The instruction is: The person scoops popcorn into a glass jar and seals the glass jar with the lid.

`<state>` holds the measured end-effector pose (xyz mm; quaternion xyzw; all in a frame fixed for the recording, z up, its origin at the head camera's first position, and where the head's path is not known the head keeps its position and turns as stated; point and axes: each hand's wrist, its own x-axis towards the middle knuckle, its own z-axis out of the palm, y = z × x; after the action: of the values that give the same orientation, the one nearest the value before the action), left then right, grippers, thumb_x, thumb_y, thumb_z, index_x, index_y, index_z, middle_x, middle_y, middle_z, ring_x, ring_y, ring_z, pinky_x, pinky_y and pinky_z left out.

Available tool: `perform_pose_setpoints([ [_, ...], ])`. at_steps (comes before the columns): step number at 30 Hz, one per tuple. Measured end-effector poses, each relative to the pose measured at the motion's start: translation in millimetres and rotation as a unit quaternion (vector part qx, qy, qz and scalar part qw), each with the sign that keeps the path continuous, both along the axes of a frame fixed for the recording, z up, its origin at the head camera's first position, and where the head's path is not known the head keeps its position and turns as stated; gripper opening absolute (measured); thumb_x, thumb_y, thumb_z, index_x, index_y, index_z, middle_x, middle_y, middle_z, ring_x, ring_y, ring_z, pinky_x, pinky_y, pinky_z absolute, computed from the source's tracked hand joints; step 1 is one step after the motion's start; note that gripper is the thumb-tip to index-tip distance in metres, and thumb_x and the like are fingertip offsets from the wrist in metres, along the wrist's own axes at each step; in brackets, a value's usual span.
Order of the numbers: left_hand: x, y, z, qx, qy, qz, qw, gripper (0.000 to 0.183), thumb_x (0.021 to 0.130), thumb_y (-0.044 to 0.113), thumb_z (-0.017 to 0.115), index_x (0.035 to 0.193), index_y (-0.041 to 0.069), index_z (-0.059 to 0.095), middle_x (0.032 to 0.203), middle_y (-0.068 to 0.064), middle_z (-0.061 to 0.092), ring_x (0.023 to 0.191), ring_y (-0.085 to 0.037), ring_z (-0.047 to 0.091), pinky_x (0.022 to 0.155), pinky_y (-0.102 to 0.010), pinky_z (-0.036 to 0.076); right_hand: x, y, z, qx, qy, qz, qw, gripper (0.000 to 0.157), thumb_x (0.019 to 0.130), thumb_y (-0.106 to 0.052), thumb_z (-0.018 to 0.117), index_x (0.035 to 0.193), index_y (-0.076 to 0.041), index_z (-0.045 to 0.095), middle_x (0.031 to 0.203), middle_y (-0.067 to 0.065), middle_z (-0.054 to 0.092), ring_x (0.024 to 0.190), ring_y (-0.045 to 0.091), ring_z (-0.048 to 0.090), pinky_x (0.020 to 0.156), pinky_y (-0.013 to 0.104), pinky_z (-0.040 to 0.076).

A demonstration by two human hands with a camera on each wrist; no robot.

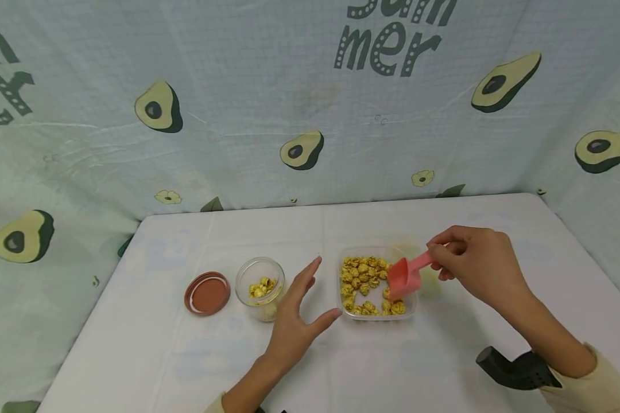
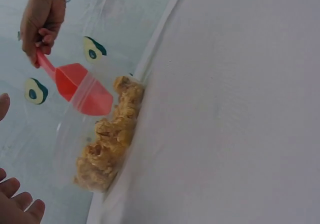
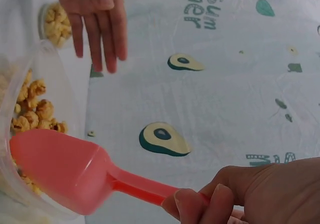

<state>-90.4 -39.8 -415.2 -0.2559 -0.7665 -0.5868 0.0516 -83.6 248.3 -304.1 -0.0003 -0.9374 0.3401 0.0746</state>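
Note:
My right hand (image 1: 477, 261) pinches the handle of a pink scoop (image 1: 404, 279). The scoop's bowl dips into the right side of a clear plastic container (image 1: 339, 310), which holds caramel popcorn (image 1: 359, 272) around a bare patch of its floor. In the right wrist view the scoop (image 3: 65, 169) tilts down over the container's rim. Between the container and a glass jar (image 1: 241, 281), my left hand (image 1: 294, 321) hovers with fingers extended and thumb apart, holding nothing. Some popcorn (image 1: 262, 287) sits inside the jar.
A brown-red lid (image 1: 207, 293) lies left of the jar on the white-covered table (image 1: 186, 361). Behind the table hangs a pale curtain (image 1: 237, 86) printed with avocados. A black strap piece (image 1: 516, 370) projects from the right wrist.

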Motion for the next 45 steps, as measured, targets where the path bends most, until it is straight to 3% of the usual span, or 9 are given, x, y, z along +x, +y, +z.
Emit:
perform_pose_setpoints([
  [4, -9.0, 10, -13.4, -0.041, -0.033, -0.017, 0.9985, 0.089, 0.083, 0.024, 0.077, 0.152, 0.031, 0.023, 0.155, 0.009, 0.024, 0.141, -0.014, 0.024, 0.112, -0.039, 0.028, -4.1, -10, 3.1, 0.038, 0.034, 0.013, 0.999, 0.008, 0.088, -0.008, 0.062, 0.088, -0.005, 0.069, 0.06, -0.006, 0.063, 0.051, 0.01, 0.06, 0.041, 0.027, 0.042],
  [9, -15.5, 20, -25.6, -0.073, -0.053, -0.037, 0.9953, 0.094, 0.081, 0.032, 0.078, 0.154, 0.022, 0.019, 0.158, 0.01, 0.016, 0.143, -0.012, 0.014, 0.114, -0.047, 0.021, -10.6, -21, 5.5, 0.073, 0.05, 0.036, 0.995, 0.007, 0.086, -0.006, 0.063, 0.087, -0.002, 0.068, 0.057, -0.005, 0.057, 0.048, 0.009, 0.055, 0.038, 0.026, 0.04],
  [15, -19.0, 23, -31.9, -0.089, -0.074, -0.05, 0.992, 0.096, 0.081, 0.035, 0.077, 0.155, 0.018, 0.017, 0.159, 0.01, 0.01, 0.143, -0.01, 0.01, 0.114, -0.045, 0.018, -16.3, -32, -1.7, 0.124, 0.094, 0.071, 0.985, 0.005, 0.084, -0.003, 0.065, 0.086, 0.001, 0.067, 0.059, -0.003, 0.056, 0.044, 0.008, 0.041, 0.039, 0.024, 0.038],
  [19, -18.9, 24, -32.7, -0.089, -0.073, -0.058, 0.9917, 0.097, 0.082, 0.034, 0.077, 0.155, 0.016, 0.016, 0.16, 0.005, 0.009, 0.143, -0.01, 0.008, 0.115, -0.045, 0.017, -17.8, -35, -6.8, 0.136, 0.105, 0.09, 0.981, 0.004, 0.085, -0.002, 0.065, 0.087, 0.001, 0.066, 0.06, -0.003, 0.057, 0.045, 0.007, 0.041, 0.042, 0.023, 0.039],
  [29, -19.6, 23, -33.8, -0.077, -0.071, -0.066, 0.9923, 0.098, 0.081, 0.029, 0.078, 0.155, 0.014, 0.015, 0.16, 0.006, 0.007, 0.143, -0.009, 0.009, 0.115, -0.041, 0.019, -18.8, -21, -19.6, 0.114, 0.161, 0.106, 0.975, 0.007, 0.084, -0.001, 0.07, 0.09, -0.004, 0.069, 0.058, -0.01, 0.05, 0.048, 0.005, 0.039, 0.041, 0.021, 0.037],
  [35, -20.4, 23, -33.4, -0.077, -0.068, -0.064, 0.9927, 0.098, 0.081, 0.028, 0.078, 0.154, 0.013, 0.015, 0.16, 0.003, 0.009, 0.143, -0.008, 0.01, 0.114, -0.04, 0.021, -21.9, -12, -27.8, 0.112, 0.171, 0.137, 0.969, 0.015, 0.083, -0.004, 0.074, 0.097, -0.005, 0.07, 0.064, -0.01, 0.057, 0.051, 0.002, 0.041, 0.042, 0.02, 0.039],
  [41, -19.3, 24, -33.1, -0.076, -0.072, -0.067, 0.9922, 0.098, 0.081, 0.029, 0.079, 0.155, 0.018, 0.015, 0.16, 0.001, 0.01, 0.143, -0.008, 0.009, 0.114, -0.038, 0.023, -26.1, 1, -36.6, 0.073, 0.177, 0.12, 0.974, 0.015, 0.084, -0.003, 0.072, 0.098, -0.006, 0.071, 0.065, -0.009, 0.062, 0.054, 0.002, 0.055, 0.045, 0.02, 0.045],
  [45, -19.7, 24, -32.3, -0.074, -0.07, -0.065, 0.9926, 0.098, 0.08, 0.028, 0.079, 0.154, 0.018, 0.016, 0.159, 0.007, 0.009, 0.143, -0.008, 0.009, 0.113, -0.036, 0.023, -27.1, 9, -43.8, 0.042, 0.148, 0.094, 0.984, 0.011, 0.087, -0.004, 0.069, 0.099, -0.005, 0.071, 0.067, -0.007, 0.064, 0.055, 0.003, 0.058, 0.047, 0.021, 0.046],
])
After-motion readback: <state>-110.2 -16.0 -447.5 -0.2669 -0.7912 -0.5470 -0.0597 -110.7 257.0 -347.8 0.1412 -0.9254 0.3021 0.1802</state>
